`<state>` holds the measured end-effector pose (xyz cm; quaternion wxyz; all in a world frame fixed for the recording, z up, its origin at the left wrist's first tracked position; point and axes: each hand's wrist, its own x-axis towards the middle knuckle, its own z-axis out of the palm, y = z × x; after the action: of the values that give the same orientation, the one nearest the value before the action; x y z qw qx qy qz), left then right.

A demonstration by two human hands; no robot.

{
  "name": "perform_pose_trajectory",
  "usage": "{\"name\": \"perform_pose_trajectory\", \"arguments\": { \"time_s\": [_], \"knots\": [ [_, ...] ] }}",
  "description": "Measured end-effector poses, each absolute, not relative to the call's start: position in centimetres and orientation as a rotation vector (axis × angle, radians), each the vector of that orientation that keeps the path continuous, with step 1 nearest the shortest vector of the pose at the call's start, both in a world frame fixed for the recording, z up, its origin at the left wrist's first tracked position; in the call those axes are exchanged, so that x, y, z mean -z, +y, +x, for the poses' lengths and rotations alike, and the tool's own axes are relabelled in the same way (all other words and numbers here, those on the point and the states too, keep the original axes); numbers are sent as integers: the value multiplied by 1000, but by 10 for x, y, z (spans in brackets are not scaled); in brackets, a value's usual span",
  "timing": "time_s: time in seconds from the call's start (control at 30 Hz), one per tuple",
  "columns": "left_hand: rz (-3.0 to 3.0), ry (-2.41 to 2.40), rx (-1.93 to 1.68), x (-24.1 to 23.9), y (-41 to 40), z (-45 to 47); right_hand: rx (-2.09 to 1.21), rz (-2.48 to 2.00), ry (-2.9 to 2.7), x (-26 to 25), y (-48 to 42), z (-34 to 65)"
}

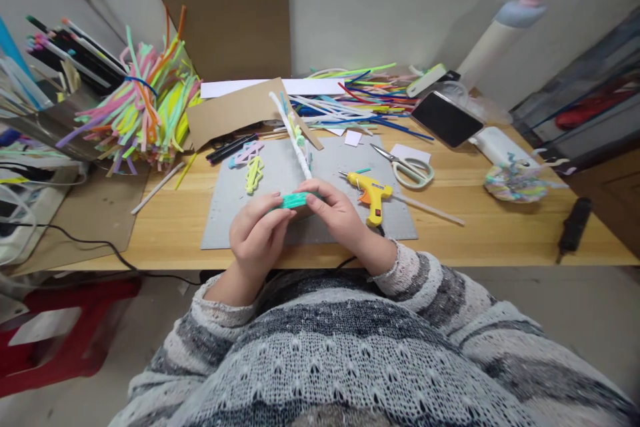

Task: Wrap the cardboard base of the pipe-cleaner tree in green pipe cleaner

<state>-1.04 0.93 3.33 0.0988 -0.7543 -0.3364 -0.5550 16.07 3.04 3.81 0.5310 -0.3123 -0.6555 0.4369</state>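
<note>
A short, flat teal piece (295,200), seemingly of pipe cleaner lengths lying side by side, spans the gap between my hands. My left hand (260,227) pinches its left end. On the other end, the thumb and fingers of my right hand (337,210) are closed. Just beyond them lies a white wrapped stem (301,159) with small green and blue bits on it. A yellow bent pipe cleaner shape (254,175) and a pink and lilac one (247,153) rest on the grey cutting mat (220,223). Right of my right hand is a yellow glue gun (373,193).
Scissors (413,173) lie behind the glue gun, near a phone (447,119). Loose pipe cleaners (340,110) and cardboard (237,113) line the back. A big pipe cleaner bundle (145,103) stands left. A black tool (574,227) sits near the right edge.
</note>
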Motion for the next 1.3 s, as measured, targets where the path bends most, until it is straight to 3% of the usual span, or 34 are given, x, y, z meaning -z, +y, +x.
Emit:
{"name": "perform_pose_trajectory", "arguments": {
  "time_s": [0.37,0.6,0.77,0.97,1.3],
  "knots": [
    [-2205,-1145,1532,-41,-7,-13,-910,-708,-1659,-37,27,156],
    [-2283,-1363,2165,-45,-2,-6,-893,-655,-1662,-34,26,156],
    [-2424,-1540,1799,-57,-2,-5,-947,-667,-1498,-29,19,157],
    [-2331,-1563,1818,-52,-5,-7,-877,-920,-1406,-22,21,158],
    [-2337,-1433,1835,-44,-4,-7,-971,-823,-1480,-21,23,153]
  ]
}}
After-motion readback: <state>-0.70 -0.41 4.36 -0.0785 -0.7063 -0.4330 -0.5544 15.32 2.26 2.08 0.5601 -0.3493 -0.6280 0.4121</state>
